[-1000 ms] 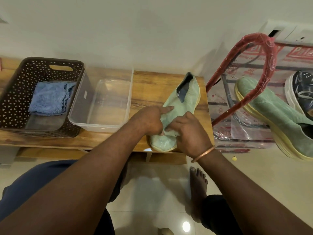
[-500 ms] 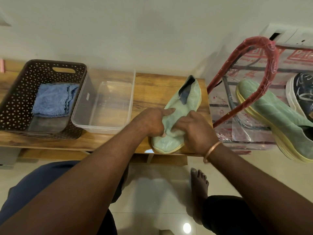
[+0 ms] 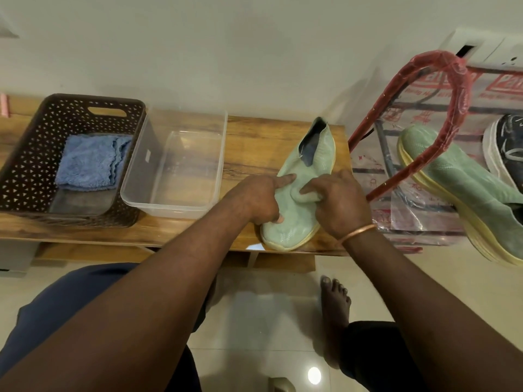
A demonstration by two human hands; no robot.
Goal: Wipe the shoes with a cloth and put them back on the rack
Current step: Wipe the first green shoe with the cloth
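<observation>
A pale green slip-on shoe [image 3: 317,157] lies on the wooden bench [image 3: 249,137], toe toward me. My left hand [image 3: 257,196] holds its left side, index finger stretched along the upper and thumb low by the sole. My right hand [image 3: 339,205] grips a bunched pale green cloth [image 3: 307,196] and presses it on the middle of the shoe. Its matching green shoe [image 3: 458,179] rests on the red rack [image 3: 441,80] at the right, beside a dark shoe [image 3: 506,148].
A brown perforated basket [image 3: 28,154] at the bench's left holds a folded blue cloth [image 3: 90,162]. A clear plastic tub [image 3: 181,206] stands between basket and shoe. The rack is wrapped in printed plastic. My bare foot [image 3: 335,301] rests on the tiled floor below.
My right hand has slid the cloth a little up the shoe, from near the toe toward the middle. My left hand keeps its hold on the shoe's side.
</observation>
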